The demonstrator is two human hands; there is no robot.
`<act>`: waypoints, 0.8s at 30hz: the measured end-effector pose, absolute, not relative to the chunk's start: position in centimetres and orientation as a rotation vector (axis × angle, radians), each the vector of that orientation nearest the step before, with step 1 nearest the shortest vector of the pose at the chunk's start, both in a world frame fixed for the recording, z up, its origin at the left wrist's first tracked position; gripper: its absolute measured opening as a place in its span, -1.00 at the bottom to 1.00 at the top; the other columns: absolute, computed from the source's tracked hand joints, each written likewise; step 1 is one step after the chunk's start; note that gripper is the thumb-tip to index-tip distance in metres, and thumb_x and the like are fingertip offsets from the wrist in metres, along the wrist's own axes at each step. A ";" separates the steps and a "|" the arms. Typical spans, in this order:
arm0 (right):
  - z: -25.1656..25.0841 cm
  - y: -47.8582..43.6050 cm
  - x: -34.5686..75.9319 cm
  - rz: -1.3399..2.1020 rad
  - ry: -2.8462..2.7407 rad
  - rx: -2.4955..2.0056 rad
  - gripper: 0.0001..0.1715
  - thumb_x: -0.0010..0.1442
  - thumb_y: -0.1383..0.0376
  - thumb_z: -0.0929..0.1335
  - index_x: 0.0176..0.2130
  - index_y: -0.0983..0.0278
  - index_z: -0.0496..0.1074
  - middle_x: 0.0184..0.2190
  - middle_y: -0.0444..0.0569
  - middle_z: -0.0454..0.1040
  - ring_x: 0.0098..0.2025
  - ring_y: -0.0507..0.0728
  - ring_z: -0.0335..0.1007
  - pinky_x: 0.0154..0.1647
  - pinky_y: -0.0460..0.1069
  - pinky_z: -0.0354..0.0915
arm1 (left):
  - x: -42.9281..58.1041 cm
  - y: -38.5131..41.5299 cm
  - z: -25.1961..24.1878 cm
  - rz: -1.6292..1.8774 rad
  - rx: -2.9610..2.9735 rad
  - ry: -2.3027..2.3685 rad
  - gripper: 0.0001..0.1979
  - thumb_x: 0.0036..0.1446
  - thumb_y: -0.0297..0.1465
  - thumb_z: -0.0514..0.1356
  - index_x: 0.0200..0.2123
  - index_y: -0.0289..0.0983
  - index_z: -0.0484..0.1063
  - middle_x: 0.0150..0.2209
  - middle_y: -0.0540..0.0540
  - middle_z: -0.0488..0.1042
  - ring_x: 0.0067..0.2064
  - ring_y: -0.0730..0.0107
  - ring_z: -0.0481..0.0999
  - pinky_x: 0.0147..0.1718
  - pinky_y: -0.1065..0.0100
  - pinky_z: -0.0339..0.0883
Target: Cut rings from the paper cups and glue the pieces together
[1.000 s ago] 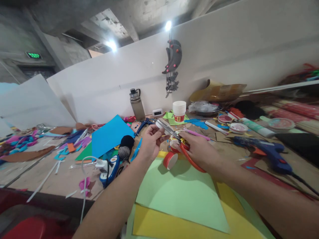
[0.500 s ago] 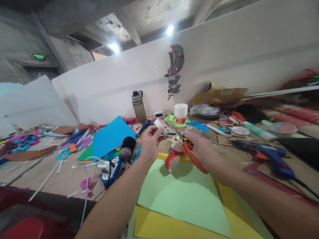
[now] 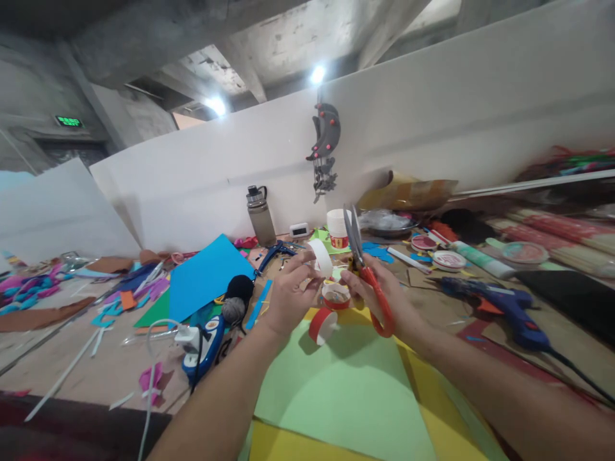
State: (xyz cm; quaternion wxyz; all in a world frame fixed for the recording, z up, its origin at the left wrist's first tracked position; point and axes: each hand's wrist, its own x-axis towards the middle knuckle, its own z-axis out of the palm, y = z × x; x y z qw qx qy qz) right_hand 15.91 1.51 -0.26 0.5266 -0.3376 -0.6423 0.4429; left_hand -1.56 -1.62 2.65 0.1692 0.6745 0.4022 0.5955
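My left hand [image 3: 289, 296] pinches a small white paper ring [image 3: 321, 257] and holds it up over the table. My right hand [image 3: 384, 296] is closed round the handles of red-handled scissors [image 3: 366, 272], whose blades point upward, shut, just right of the ring. Below the hands a cut-off red-and-white paper cup bottom [image 3: 335, 296] stands upright and another cup piece [image 3: 321, 325] lies on its side. Both rest near the far edge of a light green sheet [image 3: 346, 390] that lies on yellow paper [image 3: 432, 390].
A stack of paper cups [image 3: 337, 228], a water bottle [image 3: 261, 216] and a blue sheet [image 3: 204, 276] lie beyond the hands. A blue glue gun [image 3: 500, 304] with its cord lies at right, a blue device [image 3: 204, 342] with a white plug at left. Scraps litter the table.
The scissors swung from pointing left across the ring to pointing upward. My left hand turned the white ring more upright. The view shifted slightly.
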 end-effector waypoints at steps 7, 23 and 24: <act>0.7 1.0 16.2 1.000 -1.438 -0.701 -0.53 0.11 0.05 0.41 -0.05 0.17 0.30 -0.35 -0.12 0.42 -0.40 0.07 0.34 -0.38 -0.02 0.33 | -1.9 -0.9 2.0 1.417 2.401 1.121 -0.80 0.08 -0.53 0.20 -0.37 -0.12 0.57 0.08 -0.18 0.49 0.13 0.17 0.44 0.10 0.14 0.27; 1.4 1.0 15.9 1.153 -1.407 -0.673 -0.56 0.06 0.05 0.41 -0.15 0.21 0.28 -0.44 -0.13 0.43 -0.46 0.09 0.42 -0.38 0.04 0.42 | -0.9 -1.3 2.3 1.492 1.968 1.199 -0.82 -0.09 -0.37 0.39 -0.32 -0.16 0.61 -0.28 -0.12 0.58 -0.22 0.26 0.49 -0.16 0.29 0.34; 1.5 0.8 15.8 1.133 -1.430 -0.677 -0.57 0.07 0.06 0.40 -0.14 0.21 0.29 -0.43 -0.14 0.42 -0.47 0.08 0.41 -0.39 0.03 0.41 | -0.9 -1.3 2.2 1.481 1.900 1.207 -0.84 -0.06 -0.34 0.38 -0.33 -0.17 0.61 -0.31 -0.11 0.58 -0.31 0.33 0.48 -0.26 0.34 0.34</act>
